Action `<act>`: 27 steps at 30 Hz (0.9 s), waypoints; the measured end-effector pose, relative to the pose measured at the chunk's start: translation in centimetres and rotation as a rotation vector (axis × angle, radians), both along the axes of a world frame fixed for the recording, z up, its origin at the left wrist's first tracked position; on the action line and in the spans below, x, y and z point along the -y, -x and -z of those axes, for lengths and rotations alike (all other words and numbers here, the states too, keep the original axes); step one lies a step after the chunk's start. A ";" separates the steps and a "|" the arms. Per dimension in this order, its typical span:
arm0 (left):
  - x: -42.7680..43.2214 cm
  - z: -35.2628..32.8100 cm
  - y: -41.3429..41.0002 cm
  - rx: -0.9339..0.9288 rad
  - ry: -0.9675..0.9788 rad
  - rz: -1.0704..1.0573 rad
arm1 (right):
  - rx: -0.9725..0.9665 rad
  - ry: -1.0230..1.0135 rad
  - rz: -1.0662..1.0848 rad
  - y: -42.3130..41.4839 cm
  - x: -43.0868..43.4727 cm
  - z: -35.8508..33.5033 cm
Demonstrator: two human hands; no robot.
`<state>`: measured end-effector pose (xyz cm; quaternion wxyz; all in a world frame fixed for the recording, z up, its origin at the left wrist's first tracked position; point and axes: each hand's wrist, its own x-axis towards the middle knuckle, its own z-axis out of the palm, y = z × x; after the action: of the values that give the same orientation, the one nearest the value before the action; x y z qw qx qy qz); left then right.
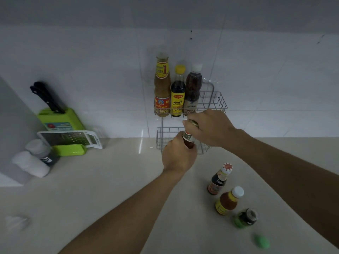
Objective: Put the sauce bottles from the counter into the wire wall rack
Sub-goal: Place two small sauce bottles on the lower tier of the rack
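While both hands' grip encloses one bottle, three bottles upright in the rack's upper basket.

We reach forward with both bare forearms, which run up from the lower edge and the right edge of the view and nearly meet in the middle. Our left hand is curled into a fist, knuckles up, fingers wrapped around the body of a bottle that stands upright in its grip. Our right hand sits just above it, back of the hand toward us, wrist bent a little downward, fingers closed over the bottle's top
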<state>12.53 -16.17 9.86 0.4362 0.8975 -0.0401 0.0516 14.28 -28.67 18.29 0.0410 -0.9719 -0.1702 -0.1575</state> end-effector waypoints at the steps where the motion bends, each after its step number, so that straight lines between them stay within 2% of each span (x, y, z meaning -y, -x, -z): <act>1: 0.0 -0.2 0.3 0.013 -0.042 -0.032 | -0.018 -0.020 0.070 0.1 -0.5 0.1; 4: -0.2 0.0 1.1 -0.041 -0.010 -0.071 | -0.188 0.039 0.244 -0.3 -2.2 -0.4; 7: -0.9 -0.1 0.5 -0.165 0.187 0.083 | -0.197 0.039 0.138 -0.5 -2.3 -1.1; 9: -1.3 -0.4 0.1 -0.209 0.242 0.156 | -0.195 -0.068 0.051 -0.2 -1.8 -0.9; 11: -1.4 -0.7 0.0 -0.190 0.177 0.130 | -0.191 -0.194 0.093 0.2 -1.6 -0.3; 15: -1.2 0.3 0.9 -0.066 -0.021 0.000 | -0.189 -0.275 0.247 0.6 -2.4 1.7; 17: -1.2 0.6 0.9 -0.053 -0.042 -0.051 | -0.243 -0.483 0.296 0.7 -2.8 2.4; 20: -1.3 0.9 0.1 -0.082 0.024 -0.074 | -0.395 -0.913 0.333 1.2 -3.2 2.9; 22: -1.5 0.9 -0.5 -0.079 0.098 -0.034 | -0.552 -1.035 0.311 1.6 -3.5 3.8; 24: -1.6 1.4 -1.3 -0.062 0.130 0.031 | -0.600 -1.031 0.304 1.5 -3.7 5.1; 27: -2.0 2.7 -2.6 -0.096 0.224 0.148 | -0.500 -0.928 0.308 0.5 -3.6 6.3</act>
<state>15.11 -14.22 7.20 0.5376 0.8392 -0.0791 -0.0193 13.77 -25.07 11.94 0.4808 -0.8734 0.0762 0.0155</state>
